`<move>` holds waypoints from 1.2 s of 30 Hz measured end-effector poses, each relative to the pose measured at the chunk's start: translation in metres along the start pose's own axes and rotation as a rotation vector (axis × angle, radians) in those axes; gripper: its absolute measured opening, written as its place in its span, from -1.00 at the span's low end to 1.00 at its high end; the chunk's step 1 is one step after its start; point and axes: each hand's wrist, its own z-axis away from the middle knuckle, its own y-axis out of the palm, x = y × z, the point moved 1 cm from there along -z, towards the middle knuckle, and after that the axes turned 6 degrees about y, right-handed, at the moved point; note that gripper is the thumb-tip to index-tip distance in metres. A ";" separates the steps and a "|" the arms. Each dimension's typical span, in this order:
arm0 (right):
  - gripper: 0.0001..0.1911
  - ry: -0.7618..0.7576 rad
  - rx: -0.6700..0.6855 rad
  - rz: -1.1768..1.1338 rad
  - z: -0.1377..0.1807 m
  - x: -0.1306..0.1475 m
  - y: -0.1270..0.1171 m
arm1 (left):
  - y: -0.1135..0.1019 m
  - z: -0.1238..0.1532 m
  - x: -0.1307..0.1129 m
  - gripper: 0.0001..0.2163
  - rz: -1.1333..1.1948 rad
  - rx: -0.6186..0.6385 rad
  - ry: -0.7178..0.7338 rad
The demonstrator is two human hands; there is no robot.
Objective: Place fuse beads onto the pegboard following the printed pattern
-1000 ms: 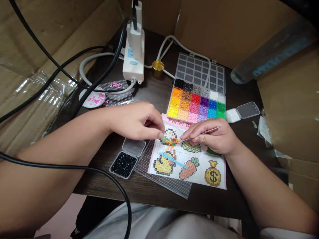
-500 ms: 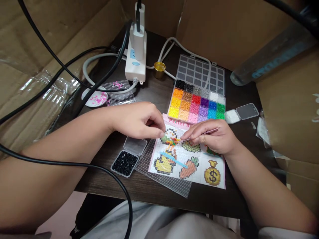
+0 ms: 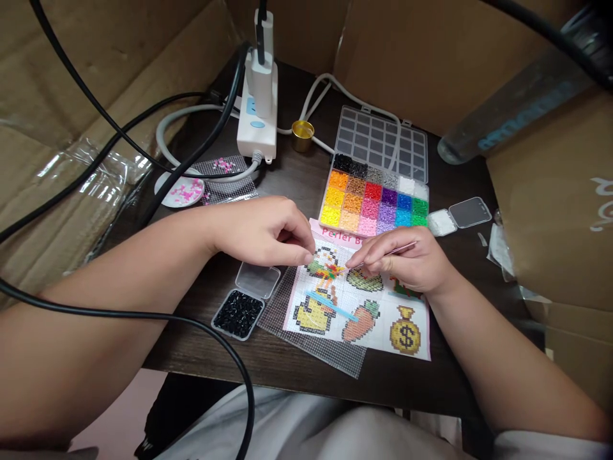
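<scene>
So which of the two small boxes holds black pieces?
The box left of the patterned sheet; the other box, right of the bead case, holds white pieces.

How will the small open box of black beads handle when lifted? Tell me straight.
The box looks like thin, stiff plastic, so it should keep its shape. Its open lid appears hinged and may swing. The black beads look loose, so they would probably spill if it tipped.
</scene>
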 end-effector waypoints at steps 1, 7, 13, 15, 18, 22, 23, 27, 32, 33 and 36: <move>-0.95 0.007 -0.004 -0.007 0.000 0.000 0.000 | 0.000 0.000 0.000 -0.77 0.000 -0.001 0.002; -0.95 0.026 -0.018 -0.047 -0.001 0.002 0.002 | 0.000 0.000 0.000 -0.76 -0.013 -0.005 0.014; -0.96 0.020 0.001 -0.007 -0.002 0.004 0.002 | 0.001 -0.001 0.000 -0.79 0.023 -0.029 0.009; -0.95 0.020 -0.002 0.009 -0.002 0.005 0.002 | 0.000 -0.001 0.000 -0.78 0.004 -0.017 0.014; -0.95 0.019 0.003 0.013 -0.003 0.005 0.002 | 0.000 0.000 0.000 -0.76 -0.024 -0.001 0.021; -0.94 0.025 0.004 0.003 -0.002 0.004 0.003 | 0.000 0.000 0.001 -0.74 -0.014 0.004 0.010; -0.94 0.026 0.001 -0.002 -0.001 0.004 0.003 | 0.000 0.000 0.001 -0.74 -0.010 0.006 0.003; -0.95 0.012 0.014 0.003 -0.002 0.011 0.000 | 0.001 0.001 0.000 -0.73 -0.011 0.013 -0.011; -0.97 -0.008 0.192 0.123 -0.021 0.027 -0.006 | 0.000 0.001 0.000 -0.75 -0.019 0.005 0.014; -0.97 -0.016 0.239 0.141 -0.026 0.028 -0.008 | 0.000 0.001 0.001 -0.76 -0.017 -0.002 0.023; -0.95 -0.036 0.332 0.160 -0.032 0.028 -0.012 | 0.001 0.001 0.002 -0.78 -0.006 -0.014 0.033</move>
